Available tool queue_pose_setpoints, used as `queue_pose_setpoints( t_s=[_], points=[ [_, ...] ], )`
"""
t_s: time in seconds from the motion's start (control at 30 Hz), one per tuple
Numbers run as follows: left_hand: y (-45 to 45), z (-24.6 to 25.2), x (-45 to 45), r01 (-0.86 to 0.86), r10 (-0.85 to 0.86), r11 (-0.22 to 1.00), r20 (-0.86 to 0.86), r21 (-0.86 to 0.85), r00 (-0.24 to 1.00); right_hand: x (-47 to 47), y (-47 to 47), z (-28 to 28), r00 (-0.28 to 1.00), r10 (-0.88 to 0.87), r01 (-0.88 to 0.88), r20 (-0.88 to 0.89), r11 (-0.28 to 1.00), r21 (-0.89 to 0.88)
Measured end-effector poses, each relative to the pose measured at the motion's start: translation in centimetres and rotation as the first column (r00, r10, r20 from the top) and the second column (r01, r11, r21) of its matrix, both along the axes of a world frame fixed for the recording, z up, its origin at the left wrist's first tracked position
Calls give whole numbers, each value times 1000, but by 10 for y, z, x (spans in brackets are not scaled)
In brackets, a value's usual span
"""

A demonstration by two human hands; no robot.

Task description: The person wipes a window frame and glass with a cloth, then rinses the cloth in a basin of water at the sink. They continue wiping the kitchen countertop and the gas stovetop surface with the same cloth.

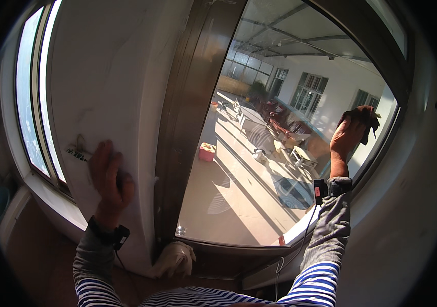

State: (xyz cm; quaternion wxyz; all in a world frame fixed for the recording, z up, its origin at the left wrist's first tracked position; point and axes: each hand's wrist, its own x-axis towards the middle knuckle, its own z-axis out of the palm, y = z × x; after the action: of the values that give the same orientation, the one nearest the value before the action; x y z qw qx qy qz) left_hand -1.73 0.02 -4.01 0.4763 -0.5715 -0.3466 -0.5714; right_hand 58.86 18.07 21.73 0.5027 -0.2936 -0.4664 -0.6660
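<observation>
My right hand (pixel 344 140) is raised at the right and presses a dark reddish-brown cloth (pixel 367 119) against a large window pane (pixel 220 201). Curved smears show on the glass. A dark brown metal frame (pixel 188 99) borders the pane. On the left, my left hand (pixel 109 174) is at the white wall (pixel 103 88), fingers loosely bent and thumb apart, holding nothing. Whether it touches the wall I cannot tell. Beside its fingertips the wall bears a small dark mark with writing (pixel 76 154).
A pale cloth (pixel 175 258) hangs at the frame's lower left corner. From a strapped device (pixel 319 190) at my right wrist runs a thin cable (pixel 306 234). Another window (pixel 34 96) is at far left. Beyond the glass are a pink box (pixel 207 152), stool (pixel 303 158) and furniture.
</observation>
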Motion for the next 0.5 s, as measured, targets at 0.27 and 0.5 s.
queue_pose_setpoints(
  t_s=[0.27, 0.5],
  points=[
    [-7, 6, 3, 2, -2, 1000, 16, -4, 1000, -135, 5, 17, 991, 111, -97, 70, 978, -184],
    [-8, 1, 3, -29, 30, 999, 14, -44, 999, -321, -26, 102, 974, 189, -180, 124, 980, -83]
  ],
)
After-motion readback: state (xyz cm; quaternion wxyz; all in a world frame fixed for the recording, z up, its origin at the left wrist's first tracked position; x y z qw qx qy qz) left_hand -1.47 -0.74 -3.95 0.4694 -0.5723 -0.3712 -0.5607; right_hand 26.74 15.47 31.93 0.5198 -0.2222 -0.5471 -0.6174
